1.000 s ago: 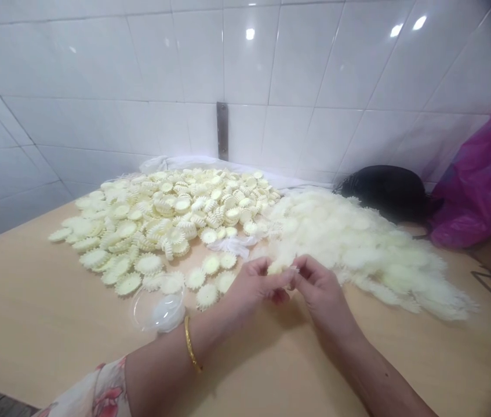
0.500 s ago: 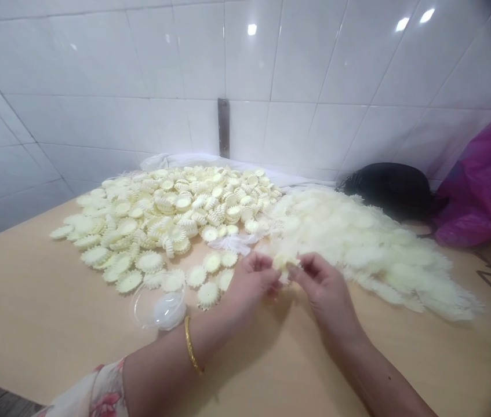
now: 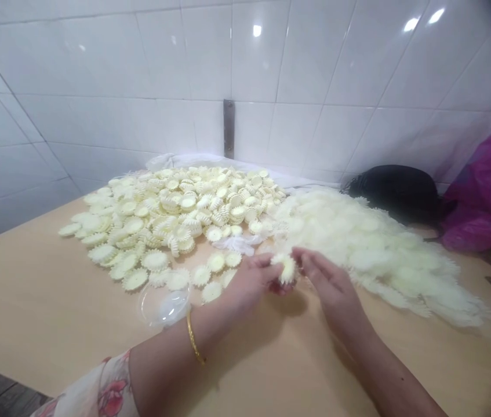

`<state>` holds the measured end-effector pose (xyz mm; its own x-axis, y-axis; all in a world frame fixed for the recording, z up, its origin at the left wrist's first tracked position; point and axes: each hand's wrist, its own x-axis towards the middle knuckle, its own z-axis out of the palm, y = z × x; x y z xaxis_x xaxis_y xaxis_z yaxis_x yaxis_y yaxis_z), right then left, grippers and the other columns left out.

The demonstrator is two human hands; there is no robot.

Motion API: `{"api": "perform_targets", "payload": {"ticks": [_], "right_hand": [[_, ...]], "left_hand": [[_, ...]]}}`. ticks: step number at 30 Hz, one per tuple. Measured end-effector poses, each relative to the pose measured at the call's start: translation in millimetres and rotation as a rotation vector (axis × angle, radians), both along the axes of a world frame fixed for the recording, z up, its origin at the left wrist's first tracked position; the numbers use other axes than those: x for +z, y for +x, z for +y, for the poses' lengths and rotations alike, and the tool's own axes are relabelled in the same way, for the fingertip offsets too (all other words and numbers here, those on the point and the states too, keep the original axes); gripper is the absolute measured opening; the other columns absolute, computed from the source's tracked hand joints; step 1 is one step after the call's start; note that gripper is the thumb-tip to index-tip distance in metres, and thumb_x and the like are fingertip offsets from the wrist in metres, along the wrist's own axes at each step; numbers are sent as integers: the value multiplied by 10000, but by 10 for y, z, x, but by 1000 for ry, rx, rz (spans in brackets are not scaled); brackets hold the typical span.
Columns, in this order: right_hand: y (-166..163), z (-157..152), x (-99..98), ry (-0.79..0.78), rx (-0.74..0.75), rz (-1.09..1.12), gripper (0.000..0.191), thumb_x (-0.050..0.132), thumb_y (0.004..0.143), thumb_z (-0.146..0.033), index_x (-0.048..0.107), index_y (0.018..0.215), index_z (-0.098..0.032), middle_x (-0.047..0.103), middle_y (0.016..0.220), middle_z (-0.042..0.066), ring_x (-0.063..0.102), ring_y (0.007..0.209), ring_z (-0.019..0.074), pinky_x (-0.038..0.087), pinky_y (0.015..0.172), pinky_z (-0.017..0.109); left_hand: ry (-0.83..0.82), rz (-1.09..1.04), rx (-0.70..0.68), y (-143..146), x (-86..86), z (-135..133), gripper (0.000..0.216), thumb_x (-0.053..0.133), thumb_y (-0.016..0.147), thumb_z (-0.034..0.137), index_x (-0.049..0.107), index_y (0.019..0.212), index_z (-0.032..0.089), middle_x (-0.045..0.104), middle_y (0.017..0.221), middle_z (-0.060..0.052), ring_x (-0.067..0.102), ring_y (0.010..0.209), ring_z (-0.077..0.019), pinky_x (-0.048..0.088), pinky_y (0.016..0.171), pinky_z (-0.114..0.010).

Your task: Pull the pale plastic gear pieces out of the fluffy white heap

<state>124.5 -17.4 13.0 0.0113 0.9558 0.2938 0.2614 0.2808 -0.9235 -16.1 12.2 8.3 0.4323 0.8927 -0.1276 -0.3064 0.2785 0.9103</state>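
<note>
My left hand (image 3: 251, 281) pinches a small cream, toothed disc (image 3: 287, 269) just above the tan table (image 3: 45, 301). A gold bangle sits on that wrist. My right hand (image 3: 330, 284) hovers right beside the disc, fingers stretched out and apart, tips near its edge. To the left lies a wide heap of cream toothed discs (image 3: 171, 217). To the right spreads a pile of fluffy, fringed cream pieces (image 3: 371, 249). Several single discs lie flat close to my left hand.
A clear plastic wrapper (image 3: 164, 304) lies by my left wrist. At the back right sit a black bundle (image 3: 397, 191) and a magenta plastic bag (image 3: 484, 197). White tiled walls close the back and left; a metal bracket (image 3: 228, 127) is fixed there.
Both hands pinched the piece together before. Now my right hand has let go and spread its fingers, and the disc stays in my left hand. The view shifted slightly left.
</note>
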Motion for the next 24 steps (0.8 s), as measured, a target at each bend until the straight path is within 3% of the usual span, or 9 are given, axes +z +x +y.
{"api": "perform_targets", "payload": {"ticks": [2, 4, 8, 13, 15, 18, 20, 24], "right_hand": [[22, 22, 10, -122, 156, 88, 291, 461, 842, -405, 615, 932, -174, 632, 711, 28, 594, 709, 183, 469, 688, 307], [25, 24, 14, -151, 205, 116, 256, 498, 822, -384, 613, 902, -170, 629, 697, 21, 587, 672, 172, 468, 666, 296], [-29, -28, 12, -24, 0, -64, 110, 536, 791, -282, 584, 813, -186, 610, 734, 16, 565, 687, 164, 445, 640, 272], [-135, -67, -52, 360, -200, -357, 138, 445, 819, -208, 555, 737, -202, 522, 702, 24, 496, 647, 164, 401, 594, 280], [-146, -54, -62, 309, -164, -301, 127, 443, 827, -224, 558, 777, -206, 531, 719, 25, 507, 659, 166, 411, 603, 282], [-115, -33, -29, 48, -1, -57, 104, 473, 832, -290, 536, 862, -212, 568, 732, 9, 557, 671, 160, 445, 613, 268], [-82, -33, 3, -44, 52, 17, 118, 485, 828, -319, 525, 833, -208, 568, 699, -3, 564, 647, 151, 449, 599, 256], [-62, -56, 13, 4, -84, -166, 160, 476, 825, -309, 488, 703, -208, 519, 594, -20, 510, 567, 138, 406, 541, 248]], "left_hand": [[77, 43, -30, -1, -7, -15, 167, 626, 702, 267, 614, 754, 108, 583, 629, -35, 538, 545, -100, 416, 561, -236], [130, 111, -7, 6, -3, -35, 160, 615, 703, 273, 593, 689, 115, 553, 573, -15, 524, 522, -99, 411, 549, -236], [158, 234, 71, 44, 39, -79, 171, 586, 701, 252, 518, 600, 132, 498, 503, 12, 501, 471, -98, 403, 498, -237], [254, 303, 146, 72, 58, -95, 190, 513, 734, 208, 450, 562, 157, 441, 464, 37, 482, 456, -89, 389, 462, -214], [277, 273, 144, 64, 51, -86, 156, 510, 739, 217, 481, 600, 153, 458, 488, 35, 487, 471, -85, 405, 479, -213], [267, 260, 129, 50, 40, -78, 109, 503, 737, 214, 517, 653, 146, 489, 530, 23, 485, 477, -80, 414, 488, -215], [267, 278, 111, 44, 35, -84, 102, 489, 736, 209, 517, 661, 146, 489, 542, 20, 474, 463, -77, 403, 476, -217], [295, 305, 103, 44, 7, -99, 168, 494, 732, 234, 429, 592, 169, 429, 525, 36, 481, 477, -86, 380, 467, -215]]}}
